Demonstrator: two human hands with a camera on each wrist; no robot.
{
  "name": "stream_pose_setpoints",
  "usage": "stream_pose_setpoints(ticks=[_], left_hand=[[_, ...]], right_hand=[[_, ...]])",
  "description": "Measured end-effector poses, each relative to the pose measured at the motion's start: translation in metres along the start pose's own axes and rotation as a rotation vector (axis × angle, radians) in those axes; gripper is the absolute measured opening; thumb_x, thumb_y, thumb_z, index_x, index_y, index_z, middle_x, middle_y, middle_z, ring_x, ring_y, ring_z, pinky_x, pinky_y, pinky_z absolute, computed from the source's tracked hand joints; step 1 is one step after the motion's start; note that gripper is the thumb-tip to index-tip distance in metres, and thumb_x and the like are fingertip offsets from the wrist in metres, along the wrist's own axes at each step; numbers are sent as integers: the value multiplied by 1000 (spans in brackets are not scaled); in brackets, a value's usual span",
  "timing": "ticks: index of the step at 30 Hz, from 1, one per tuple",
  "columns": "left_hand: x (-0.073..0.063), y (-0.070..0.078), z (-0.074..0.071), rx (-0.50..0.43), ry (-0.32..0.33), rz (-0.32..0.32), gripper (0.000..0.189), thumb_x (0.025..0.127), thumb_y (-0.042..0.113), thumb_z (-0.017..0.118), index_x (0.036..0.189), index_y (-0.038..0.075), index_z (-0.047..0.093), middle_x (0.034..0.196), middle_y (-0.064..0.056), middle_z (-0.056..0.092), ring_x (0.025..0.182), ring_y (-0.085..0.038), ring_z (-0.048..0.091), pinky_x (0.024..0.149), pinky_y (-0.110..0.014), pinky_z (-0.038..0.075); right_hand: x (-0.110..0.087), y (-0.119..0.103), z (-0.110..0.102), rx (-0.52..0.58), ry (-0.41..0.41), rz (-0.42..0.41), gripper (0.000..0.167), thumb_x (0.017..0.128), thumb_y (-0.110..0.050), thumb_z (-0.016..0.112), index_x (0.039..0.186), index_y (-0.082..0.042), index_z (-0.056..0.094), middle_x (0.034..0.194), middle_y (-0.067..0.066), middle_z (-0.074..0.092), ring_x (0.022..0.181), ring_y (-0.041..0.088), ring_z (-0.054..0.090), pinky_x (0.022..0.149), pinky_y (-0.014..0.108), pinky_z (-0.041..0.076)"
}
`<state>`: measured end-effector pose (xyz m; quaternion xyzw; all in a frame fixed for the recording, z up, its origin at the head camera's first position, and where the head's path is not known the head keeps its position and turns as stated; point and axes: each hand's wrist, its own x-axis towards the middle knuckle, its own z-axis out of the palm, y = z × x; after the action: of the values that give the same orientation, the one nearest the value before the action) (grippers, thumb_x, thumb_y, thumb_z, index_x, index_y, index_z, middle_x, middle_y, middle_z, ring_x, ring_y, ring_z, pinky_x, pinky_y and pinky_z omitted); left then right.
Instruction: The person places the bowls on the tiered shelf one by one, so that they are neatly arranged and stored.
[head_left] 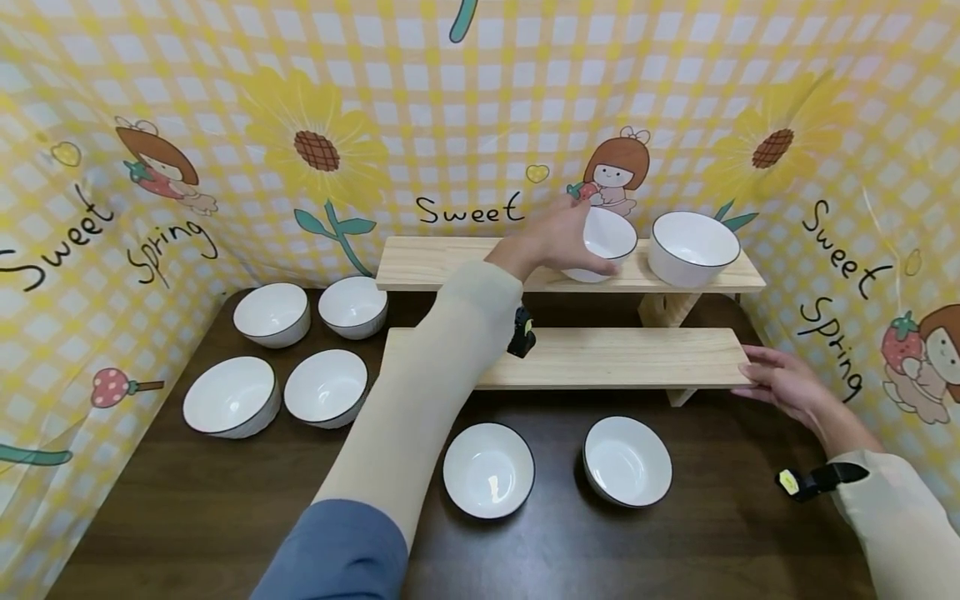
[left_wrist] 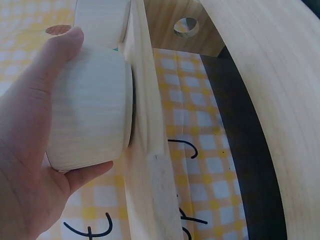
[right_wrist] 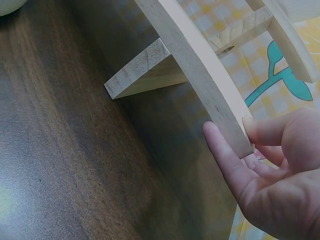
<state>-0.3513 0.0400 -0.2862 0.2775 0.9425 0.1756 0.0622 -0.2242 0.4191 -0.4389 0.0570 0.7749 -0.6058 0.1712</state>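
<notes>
On the upper board of a two-step wooden shelf (head_left: 570, 358), my left hand (head_left: 558, 237) holds a white bowl (head_left: 611, 233) with a thin dark rim. The thumb and fingers spread round the sides of this bowl, and the left wrist view shows its base close against the board. A second white bowl (head_left: 693, 242) stands just to its right. My right hand (head_left: 783, 383) grips the right end of the lower board (right_wrist: 220, 85), with fingers on either face of it.
Several white bowls (head_left: 326, 387) stand in a group on the dark table (head_left: 187, 500) at left. Two more, one near the middle (head_left: 489, 471) and one right of it (head_left: 627, 461), sit before the shelf. A yellow checked cloth (head_left: 450, 100) hangs behind and at both sides.
</notes>
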Motion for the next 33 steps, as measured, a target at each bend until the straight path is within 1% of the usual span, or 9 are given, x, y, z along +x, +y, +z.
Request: stream_pose_setpoints(ticks=[5,8,11,14,19,23,26,30,33], left_hand=[[4,2,2,-20,-8,-13,107,76,68,76,157,13,33,143,-9,37,125,-17,40,94,-27,45],[6,3,2,-21,-13,-24,107,75,69,76,158,16,33,146,-9,37,128,-18,38,96,-29,44],[8,5,1,-9,-24,-37,113,75,71,74,161,15,26,153,-10,32,133,-19,36,102,-30,43],[9,8,1,11,-35,-51,121,75,75,72,164,13,17,160,-11,26,138,-19,33,107,-31,40],[11,11,2,45,-47,-64,122,74,78,70,164,12,17,161,-11,23,142,-20,30,111,-32,37],[12,13,2,75,-71,-67,126,75,82,66,164,11,13,166,-12,17,149,-22,22,116,-34,31],[12,14,1,95,-79,-59,126,75,84,63,164,11,13,167,-12,15,151,-24,20,118,-35,29],[12,15,1,106,-78,-62,126,75,84,63,164,11,13,166,-12,16,150,-24,21,118,-36,30],[11,16,1,102,-82,-67,128,75,83,63,165,10,8,167,-12,13,151,-24,19,118,-37,30]], right_hand=[[0,0,1,-12,-3,5,67,108,-6,42,156,15,-1,143,39,25,92,2,64,87,30,57],[-1,1,1,-9,-2,9,68,108,-6,43,156,15,-1,143,38,25,92,2,64,87,30,57],[-1,0,1,-2,-4,5,69,108,-6,44,155,15,-1,140,36,29,92,3,64,87,30,57],[-1,-1,0,13,-1,6,70,107,-6,46,155,15,0,133,29,37,91,3,65,86,30,57],[-1,-2,0,23,-8,6,70,107,-4,46,155,16,-1,125,21,43,91,4,65,86,31,57],[-1,-2,0,2,-11,5,69,108,-3,45,155,16,-1,133,31,38,91,3,65,85,30,57],[-1,-2,1,7,-7,5,69,108,-3,44,155,16,-2,137,35,32,90,3,65,85,30,58],[-2,-3,2,32,-3,1,68,107,-2,44,154,17,-2,136,36,31,89,4,65,85,30,58],[-2,-3,2,25,-2,-3,68,108,-2,43,154,17,-2,137,37,30,89,4,65,85,30,58]])
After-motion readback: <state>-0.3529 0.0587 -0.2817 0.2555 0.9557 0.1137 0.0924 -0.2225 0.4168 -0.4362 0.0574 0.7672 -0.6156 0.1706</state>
